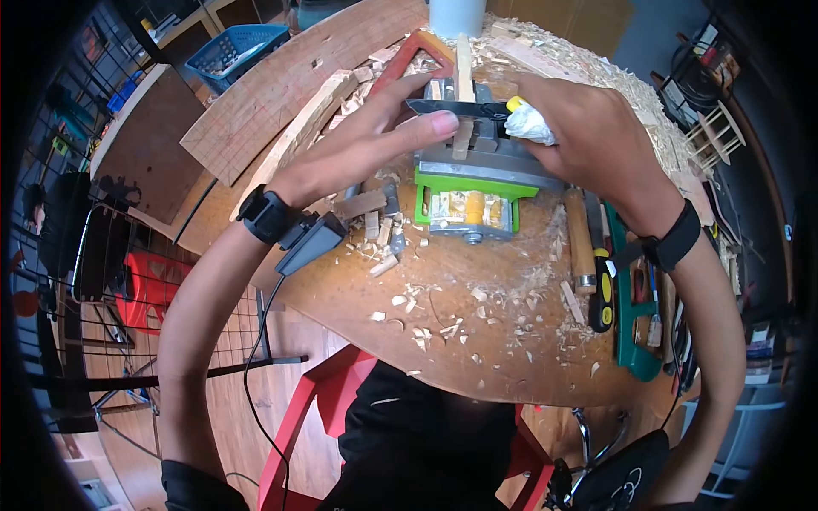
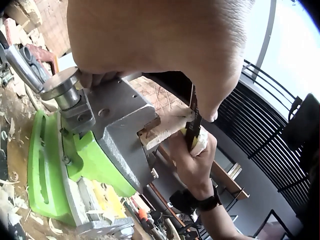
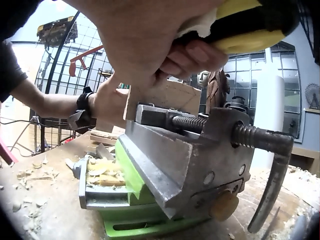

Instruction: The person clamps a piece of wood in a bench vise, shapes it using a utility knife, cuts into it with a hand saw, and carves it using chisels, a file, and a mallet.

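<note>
My right hand (image 1: 601,140) grips a knife (image 3: 245,25) by its yellow-and-black handle, with a white wrap (image 1: 530,125) at the blade end. The black blade (image 1: 456,108) lies across a narrow wood strip (image 1: 461,143), which stands clamped in a grey metal vise (image 1: 490,170) on a green base (image 2: 42,175). From the left, my left hand (image 1: 358,157) reaches over the vise. Its straight thumb presses against the back of the blade, while the other fingers rest at the far side of the vise, partly hidden in the head view.
Shavings and offcuts (image 1: 372,223) litter the wooden table (image 1: 460,341). Right of the vise lie a wooden-handled tool (image 1: 579,243), a yellow-and-black tool (image 1: 601,294) and a green tool (image 1: 635,341). A red angled frame (image 1: 413,51) and a white cylinder (image 1: 457,17) stand behind.
</note>
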Demonstrator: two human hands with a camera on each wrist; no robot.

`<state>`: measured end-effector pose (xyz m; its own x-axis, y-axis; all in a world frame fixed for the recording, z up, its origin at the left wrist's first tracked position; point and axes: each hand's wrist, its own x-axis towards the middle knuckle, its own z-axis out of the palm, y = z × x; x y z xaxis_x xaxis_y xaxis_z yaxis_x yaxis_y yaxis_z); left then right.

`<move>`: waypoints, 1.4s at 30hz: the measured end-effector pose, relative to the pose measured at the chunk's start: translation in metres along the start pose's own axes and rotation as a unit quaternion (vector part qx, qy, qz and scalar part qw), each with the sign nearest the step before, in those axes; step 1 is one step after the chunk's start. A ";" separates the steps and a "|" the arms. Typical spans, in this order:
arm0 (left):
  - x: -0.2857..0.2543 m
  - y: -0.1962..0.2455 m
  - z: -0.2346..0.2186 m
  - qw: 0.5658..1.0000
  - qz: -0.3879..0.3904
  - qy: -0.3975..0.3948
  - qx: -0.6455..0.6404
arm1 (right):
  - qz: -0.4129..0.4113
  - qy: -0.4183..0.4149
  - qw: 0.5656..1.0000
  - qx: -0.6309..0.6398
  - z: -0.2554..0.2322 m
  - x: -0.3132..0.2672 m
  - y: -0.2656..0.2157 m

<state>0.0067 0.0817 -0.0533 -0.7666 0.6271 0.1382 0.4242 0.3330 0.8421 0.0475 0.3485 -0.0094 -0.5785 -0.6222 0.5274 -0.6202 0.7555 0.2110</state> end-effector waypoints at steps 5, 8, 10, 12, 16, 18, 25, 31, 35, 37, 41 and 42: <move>-0.002 0.001 0.010 0.999 0.015 0.025 -0.033 | 0.001 -0.012 1.000 0.015 -0.003 0.002 0.000; -0.001 0.002 0.018 0.997 0.030 0.053 -0.050 | 0.012 -0.019 1.000 -0.011 -0.004 0.002 -0.001; 0.001 0.002 0.023 0.996 0.034 0.072 -0.050 | 0.004 -0.029 0.999 -0.023 -0.004 0.003 0.000; 0.003 0.001 0.027 0.994 0.045 0.060 -0.079 | 0.007 -0.030 0.999 -0.023 -0.004 0.003 -0.002; 0.005 0.002 0.038 0.988 0.085 0.121 -0.053 | 0.017 -0.029 0.999 -0.042 0.000 0.003 0.002; 0.006 0.010 0.035 0.993 -0.036 0.093 -0.055 | 0.012 -0.029 0.999 -0.037 0.003 0.008 0.008; 0.008 -0.001 0.035 0.997 -0.014 0.075 -0.029 | -0.012 -0.026 0.999 -0.029 0.000 0.009 0.009; 0.006 -0.006 0.041 0.984 0.131 0.122 0.008 | -0.004 -0.043 0.999 -0.024 -0.009 0.003 -0.002; 0.007 -0.010 0.039 0.987 0.115 0.107 -0.008 | -0.008 -0.042 0.999 -0.029 -0.008 0.003 -0.002; 0.006 -0.007 0.039 0.991 0.101 0.090 -0.026 | 0.003 -0.041 0.999 -0.030 -0.007 0.005 -0.002; 0.009 -0.003 0.037 0.989 0.013 0.108 -0.096 | 0.010 -0.034 0.998 -0.044 0.000 0.012 0.007; 0.013 -0.006 0.034 0.988 0.002 0.108 -0.110 | 0.010 -0.036 0.998 -0.052 0.004 0.014 0.013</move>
<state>0.0105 0.1120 -0.0744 -0.8599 0.4560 0.2293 0.3301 0.1544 0.9312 0.0291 0.3484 -0.0025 -0.6289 -0.6173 0.4726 -0.5522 0.7826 0.2873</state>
